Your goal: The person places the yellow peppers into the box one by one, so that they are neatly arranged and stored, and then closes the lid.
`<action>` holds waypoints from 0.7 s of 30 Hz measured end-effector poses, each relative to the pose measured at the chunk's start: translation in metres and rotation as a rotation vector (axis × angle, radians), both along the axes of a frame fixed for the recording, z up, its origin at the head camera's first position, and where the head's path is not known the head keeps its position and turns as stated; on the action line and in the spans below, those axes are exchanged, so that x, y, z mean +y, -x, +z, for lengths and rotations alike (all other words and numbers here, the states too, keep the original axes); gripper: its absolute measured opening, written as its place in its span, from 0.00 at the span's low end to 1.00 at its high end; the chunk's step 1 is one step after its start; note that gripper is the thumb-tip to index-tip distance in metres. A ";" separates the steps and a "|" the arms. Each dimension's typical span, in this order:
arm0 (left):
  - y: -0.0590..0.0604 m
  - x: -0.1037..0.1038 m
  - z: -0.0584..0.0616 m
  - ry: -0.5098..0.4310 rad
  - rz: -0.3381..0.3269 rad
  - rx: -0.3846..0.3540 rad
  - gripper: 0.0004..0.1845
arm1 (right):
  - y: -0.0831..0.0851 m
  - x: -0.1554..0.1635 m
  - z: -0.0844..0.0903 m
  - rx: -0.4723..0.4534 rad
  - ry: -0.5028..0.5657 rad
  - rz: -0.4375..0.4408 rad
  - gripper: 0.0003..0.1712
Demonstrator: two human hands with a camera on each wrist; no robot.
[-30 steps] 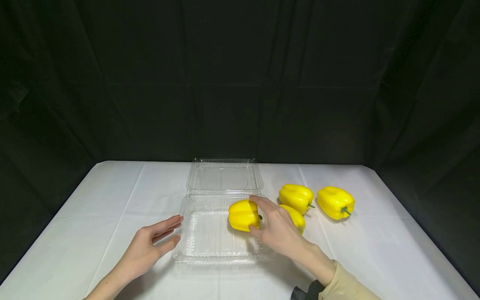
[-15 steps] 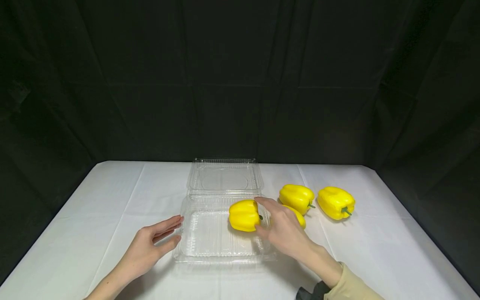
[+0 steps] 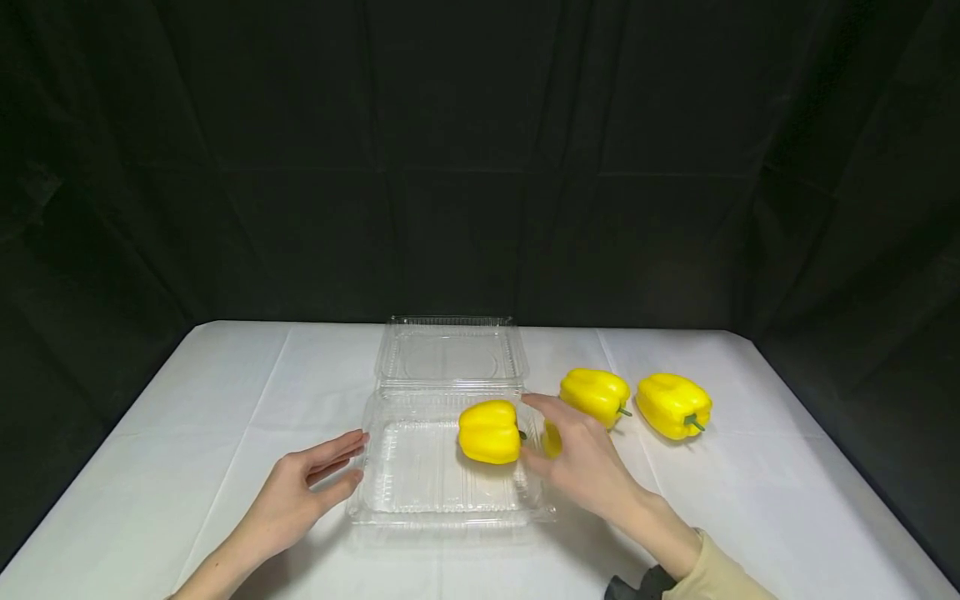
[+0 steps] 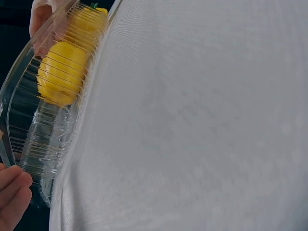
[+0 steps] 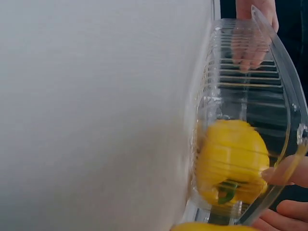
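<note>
A yellow bell pepper (image 3: 489,432) lies on its side in the right half of the clear plastic clamshell container (image 3: 408,500), its stem towards the right. My right hand (image 3: 588,462) hovers over the container's right edge, thumb and fingers spread apart beside the stem end and holding nothing. In the right wrist view a fingertip overlaps the bell pepper (image 5: 233,159) through the clear wall. At the container's left rim my left hand (image 3: 300,492) rests with loosely extended fingers, its fingertips (image 4: 19,180) right at the edge. Behind my right hand another yellow bell pepper (image 3: 552,439) is mostly hidden.
The container's lid (image 3: 450,354) lies folded back, away from me. Two more yellow bell peppers, a nearer-in one (image 3: 592,393) and an outer one (image 3: 672,406), lie on the white tablecloth (image 3: 780,492) to the right. A black curtain (image 3: 480,167) hangs behind the table.
My right hand has drawn back to the right, letting go of the bell pepper, which stays in the container. The left hand has kept its place at the rim.
</note>
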State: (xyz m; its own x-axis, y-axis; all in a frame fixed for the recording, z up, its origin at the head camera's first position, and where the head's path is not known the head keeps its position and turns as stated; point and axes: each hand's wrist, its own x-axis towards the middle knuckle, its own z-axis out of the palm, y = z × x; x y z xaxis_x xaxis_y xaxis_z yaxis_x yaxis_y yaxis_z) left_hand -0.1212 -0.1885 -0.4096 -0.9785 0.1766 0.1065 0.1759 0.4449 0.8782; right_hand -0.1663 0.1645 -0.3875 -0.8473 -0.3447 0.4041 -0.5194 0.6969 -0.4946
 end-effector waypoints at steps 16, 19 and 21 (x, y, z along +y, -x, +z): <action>-0.002 0.001 0.002 -0.013 -0.005 0.018 0.27 | -0.003 0.018 0.003 0.052 0.010 -0.027 0.33; -0.002 0.001 0.002 -0.014 -0.005 0.017 0.26 | -0.002 0.020 0.004 0.058 0.011 -0.039 0.33; -0.002 0.001 0.002 -0.012 -0.006 0.018 0.26 | -0.001 0.021 0.004 0.062 0.011 -0.049 0.32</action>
